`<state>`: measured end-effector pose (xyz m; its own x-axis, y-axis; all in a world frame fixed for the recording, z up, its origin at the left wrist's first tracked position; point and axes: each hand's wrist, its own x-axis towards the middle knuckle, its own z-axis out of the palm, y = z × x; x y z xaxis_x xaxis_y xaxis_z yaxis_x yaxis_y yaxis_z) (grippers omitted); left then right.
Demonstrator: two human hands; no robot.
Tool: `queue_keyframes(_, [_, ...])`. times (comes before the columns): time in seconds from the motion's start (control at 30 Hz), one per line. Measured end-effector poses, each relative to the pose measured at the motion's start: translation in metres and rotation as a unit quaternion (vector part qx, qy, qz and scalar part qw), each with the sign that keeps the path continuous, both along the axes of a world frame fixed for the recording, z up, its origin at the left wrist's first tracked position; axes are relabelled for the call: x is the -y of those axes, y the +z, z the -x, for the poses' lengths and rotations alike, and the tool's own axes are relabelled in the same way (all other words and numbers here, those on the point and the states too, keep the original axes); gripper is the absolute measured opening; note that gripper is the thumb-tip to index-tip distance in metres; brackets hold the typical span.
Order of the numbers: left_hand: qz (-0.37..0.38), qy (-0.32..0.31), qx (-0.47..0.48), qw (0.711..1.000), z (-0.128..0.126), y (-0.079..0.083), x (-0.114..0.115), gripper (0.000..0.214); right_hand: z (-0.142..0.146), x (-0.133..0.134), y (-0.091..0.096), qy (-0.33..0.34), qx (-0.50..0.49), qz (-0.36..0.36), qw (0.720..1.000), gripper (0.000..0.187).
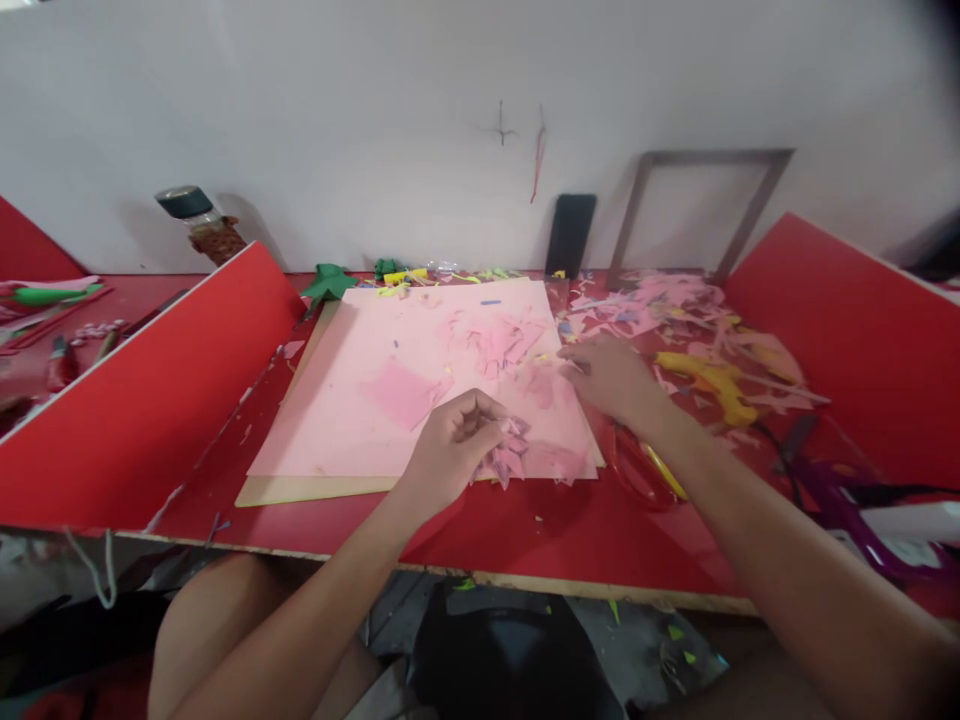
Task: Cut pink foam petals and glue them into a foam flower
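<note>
My left hand [450, 448] is closed around a small pink folded paper piece [510, 455], held just above the near edge of a big pink sheet [375, 400]. My right hand [611, 378] rests palm down at the sheet's right edge, fingers bent onto pink paper bits [547, 385]; whether it grips one is unclear. A darker pink square [401, 392] lies on the sheet left of my left hand. More pink cuttings [491, 340] sit near the sheet's far middle.
Red dividers stand at left [142, 400] and right [847, 340]. A heap of pink and yellow scraps [697, 340] covers the red table at right. A dark phone [570, 235] and a frame [705, 215] lean on the wall. Green paper [330, 283] lies at the back.
</note>
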<state>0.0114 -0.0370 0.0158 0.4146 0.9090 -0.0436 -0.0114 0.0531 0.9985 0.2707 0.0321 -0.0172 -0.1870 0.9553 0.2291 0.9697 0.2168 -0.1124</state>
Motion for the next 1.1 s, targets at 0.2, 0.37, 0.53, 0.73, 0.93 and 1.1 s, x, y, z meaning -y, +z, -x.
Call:
queue_keyframes(0.2, [-0.008, -0.016, -0.001, 1.000, 0.001, 0.000, 0.001, 0.014, 0.029, 0.007, -0.008, 0.059, -0.032, 0.054, 0.996, 0.017])
queue_keyframes(0.37, [-0.011, -0.017, 0.005, 1.000, 0.002, -0.001, 0.001, 0.013, 0.043, 0.012, -0.002, 0.042, -0.046, 0.076, 0.995, 0.017])
queue_keyframes(0.53, [-0.011, -0.020, -0.009, 1.000, 0.002, 0.000, 0.001, 0.016, 0.046, 0.017, 0.006, 0.033, -0.059, 0.082, 0.994, 0.016])
queue_keyframes(0.73, [-0.007, -0.012, -0.002, 1.000, 0.002, 0.003, 0.001, 0.015, 0.032, 0.025, 0.013, -0.015, -0.212, 0.057, 0.975, 0.010])
queue_keyframes(0.93, [0.071, 0.005, 0.043, 0.997, 0.000, 0.004, -0.001, 0.015, 0.031, 0.044, 0.025, 0.040, -0.535, 0.081, 0.840, 0.012])
queue_keyframes(1.1, [0.260, -0.040, 0.151, 0.953, -0.001, 0.003, -0.006, 0.016, 0.039, 0.076, 0.029, 0.097, -0.428, 0.029, 0.898, 0.010])
